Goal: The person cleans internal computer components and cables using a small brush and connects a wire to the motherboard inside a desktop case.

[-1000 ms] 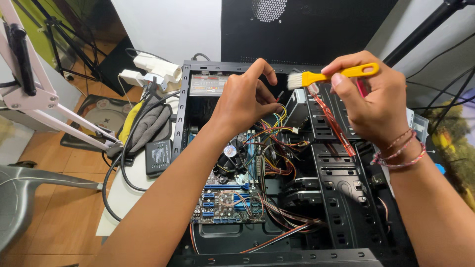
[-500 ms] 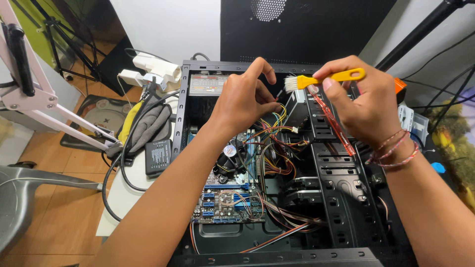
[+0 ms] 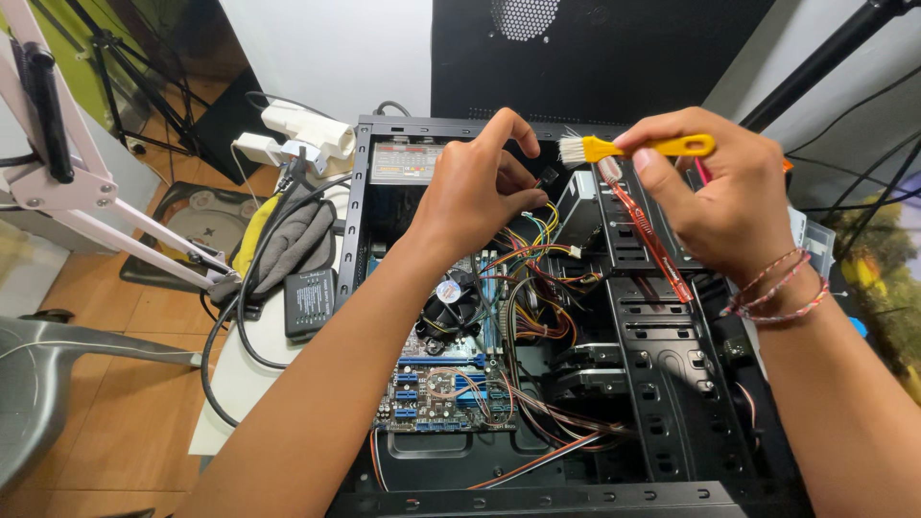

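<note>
The right hand is gripping a yellow brush, now tilting its bristles lower toward the wires. The left hand is still pinching a connector inside the case, so dusting is continuing.

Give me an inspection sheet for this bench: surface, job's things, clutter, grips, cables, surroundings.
Surface: white table carrying an open black computer case.
Job's things: yellow-handled brush, bristles toward the case's top corner; red-handled tool in the same hand.
Clutter: grey cloth, black adapter, white plugs.
Grips: right hand shut on brush; left hand pinching coloured wires.
Cables: thick black cable looping off the table.
Surroundings: white stand arm, grey chair, wooden floor.
</note>
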